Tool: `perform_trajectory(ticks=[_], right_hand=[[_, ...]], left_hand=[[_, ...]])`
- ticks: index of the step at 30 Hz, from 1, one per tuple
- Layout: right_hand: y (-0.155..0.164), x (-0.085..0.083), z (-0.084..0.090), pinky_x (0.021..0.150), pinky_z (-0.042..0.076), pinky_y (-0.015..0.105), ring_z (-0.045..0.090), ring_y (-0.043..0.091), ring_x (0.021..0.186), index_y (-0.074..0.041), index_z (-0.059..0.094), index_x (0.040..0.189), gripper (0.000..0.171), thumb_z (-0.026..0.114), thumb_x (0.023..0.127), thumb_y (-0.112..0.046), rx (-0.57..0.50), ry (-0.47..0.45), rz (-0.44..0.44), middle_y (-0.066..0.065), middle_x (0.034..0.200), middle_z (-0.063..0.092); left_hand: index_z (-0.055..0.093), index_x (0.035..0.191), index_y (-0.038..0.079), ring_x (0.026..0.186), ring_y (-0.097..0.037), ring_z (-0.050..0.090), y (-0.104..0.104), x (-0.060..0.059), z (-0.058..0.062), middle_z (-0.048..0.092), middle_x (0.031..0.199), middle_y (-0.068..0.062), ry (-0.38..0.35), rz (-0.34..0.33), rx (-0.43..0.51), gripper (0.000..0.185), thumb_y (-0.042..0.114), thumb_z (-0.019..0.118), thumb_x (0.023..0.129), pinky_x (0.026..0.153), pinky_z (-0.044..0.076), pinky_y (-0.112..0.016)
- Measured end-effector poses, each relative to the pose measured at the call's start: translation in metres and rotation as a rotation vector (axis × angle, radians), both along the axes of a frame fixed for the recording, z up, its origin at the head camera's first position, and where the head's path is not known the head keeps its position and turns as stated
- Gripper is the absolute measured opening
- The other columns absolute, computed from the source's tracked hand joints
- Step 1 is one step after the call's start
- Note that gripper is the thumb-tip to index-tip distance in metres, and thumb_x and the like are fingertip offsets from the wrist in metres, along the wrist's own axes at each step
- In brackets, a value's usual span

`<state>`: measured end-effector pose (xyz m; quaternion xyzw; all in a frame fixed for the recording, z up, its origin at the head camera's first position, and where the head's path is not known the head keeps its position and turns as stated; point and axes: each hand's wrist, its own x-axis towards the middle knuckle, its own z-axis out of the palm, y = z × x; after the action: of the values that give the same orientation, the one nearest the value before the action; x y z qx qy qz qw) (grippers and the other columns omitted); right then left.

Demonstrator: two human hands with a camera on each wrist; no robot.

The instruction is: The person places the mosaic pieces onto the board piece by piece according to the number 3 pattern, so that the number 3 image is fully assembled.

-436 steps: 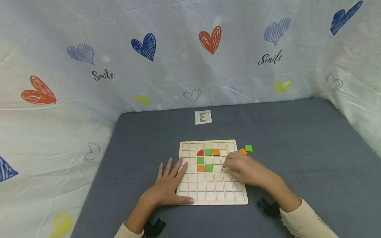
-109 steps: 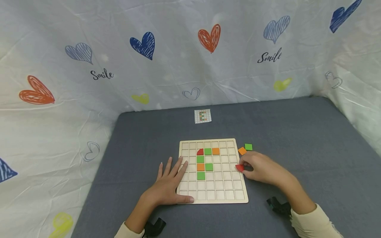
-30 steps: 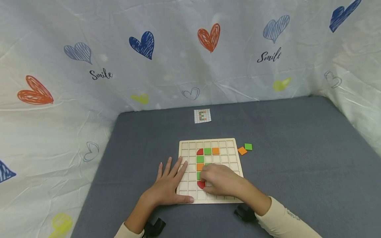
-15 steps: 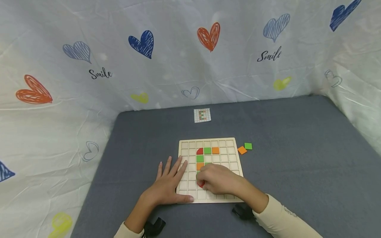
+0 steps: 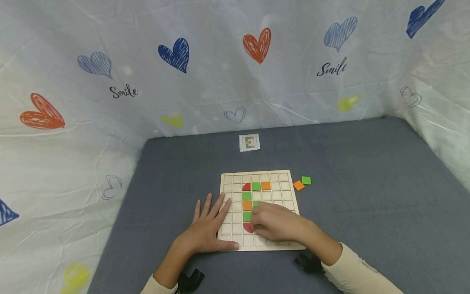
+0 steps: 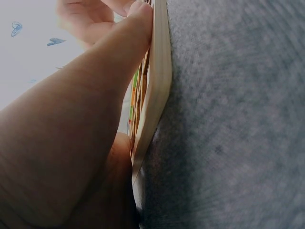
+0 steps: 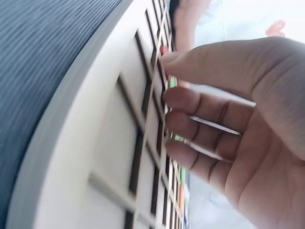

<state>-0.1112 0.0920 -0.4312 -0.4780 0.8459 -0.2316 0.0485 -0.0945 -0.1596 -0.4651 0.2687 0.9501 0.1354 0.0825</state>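
Observation:
A pale wooden grid board [image 5: 271,243] lies on the dark grey cloth. My left hand [image 5: 205,232] rests spread on its left side, the thumb along the near edge. Within the grid, a column runs from a red quarter-round tile [image 5: 247,187] through a green tile [image 5: 247,196], an orange tile [image 5: 247,205] and another green tile [image 5: 247,216] to a second red quarter-round tile [image 5: 247,227]. Just right of that lower red tile is my right hand [image 5: 275,222]. In the right wrist view its thumb and loosely bent fingers [image 7: 183,100] are apart, holding nothing.
Beside the board's upper right corner lie a loose orange tile [image 5: 299,185] and a loose green tile [image 5: 306,180]. A small printed card [image 5: 249,143] with a coloured grid pattern sits farther back. Behind the table hangs a white sheet [image 5: 209,90] printed with hearts.
Since the oldest frame, a green tile and then a red quarter-round tile joined the column's lower end. My right hand has just released the red one and shifted slightly right. The left stays put.

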Motion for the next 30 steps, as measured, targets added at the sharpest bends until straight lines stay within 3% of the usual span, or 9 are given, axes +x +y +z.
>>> perform_trajectory(ticks=[5, 12, 17, 23, 30], right_hand=[[0.015, -0.005, -0.003, 0.069, 0.040, 0.020, 0.044, 0.003, 0.074, -0.019, 0.067, 0.079, 0.011, 0.062, 0.080, -0.010, -0.046, 0.010, -0.036, -0.014, 0.076, 0.052], [0.046, -0.022, -0.003, 0.066, 0.043, 0.021, 0.046, 0.004, 0.073, -0.017, 0.068, 0.080, 0.011, 0.062, 0.081, -0.008, -0.106, 0.012, -0.154, -0.011, 0.079, 0.055], [0.077, -0.036, -0.003, 0.065, 0.043, 0.027, 0.049, 0.009, 0.072, -0.015, 0.067, 0.082, 0.010, 0.064, 0.080, -0.006, -0.094, 0.052, -0.367, -0.008, 0.081, 0.055], [0.110, -0.051, -0.010, 0.069, 0.043, 0.035, 0.052, 0.018, 0.079, -0.010, 0.068, 0.090, 0.013, 0.069, 0.078, -0.007, -0.060, 0.022, -0.588, 0.001, 0.092, 0.057], [0.123, -0.058, -0.016, 0.066, 0.042, 0.035, 0.051, 0.020, 0.077, -0.005, 0.066, 0.096, 0.020, 0.068, 0.077, -0.002, -0.049, -0.006, -0.631, 0.005, 0.096, 0.059]], left_hand=[[0.001, 0.146, 0.026, 0.134, -0.030, -0.012, -0.001, -0.002, -0.006, -0.007, 0.151, 0.004, 0.001, 0.011, -0.001, 0.112, 0.084, 0.046, 0.061, 0.099, -0.006, -0.057], [0.003, 0.147, 0.024, 0.134, -0.032, -0.010, 0.000, -0.001, -0.001, -0.006, 0.151, 0.002, -0.005, 0.005, 0.008, 0.112, 0.082, 0.048, 0.062, 0.099, -0.005, -0.058], [0.004, 0.147, 0.023, 0.134, -0.034, -0.009, 0.000, 0.000, 0.002, -0.005, 0.151, 0.001, -0.005, -0.004, 0.018, 0.112, 0.081, 0.049, 0.063, 0.099, -0.004, -0.059], [0.003, 0.147, 0.022, 0.134, -0.033, -0.009, 0.000, 0.000, 0.004, -0.006, 0.151, 0.001, -0.008, -0.012, 0.000, 0.111, 0.081, 0.047, 0.064, 0.099, -0.004, -0.059], [0.006, 0.147, 0.021, 0.134, -0.035, -0.007, 0.001, 0.000, 0.004, -0.003, 0.151, -0.001, -0.001, -0.013, 0.025, 0.111, 0.080, 0.050, 0.064, 0.098, -0.004, -0.059]])
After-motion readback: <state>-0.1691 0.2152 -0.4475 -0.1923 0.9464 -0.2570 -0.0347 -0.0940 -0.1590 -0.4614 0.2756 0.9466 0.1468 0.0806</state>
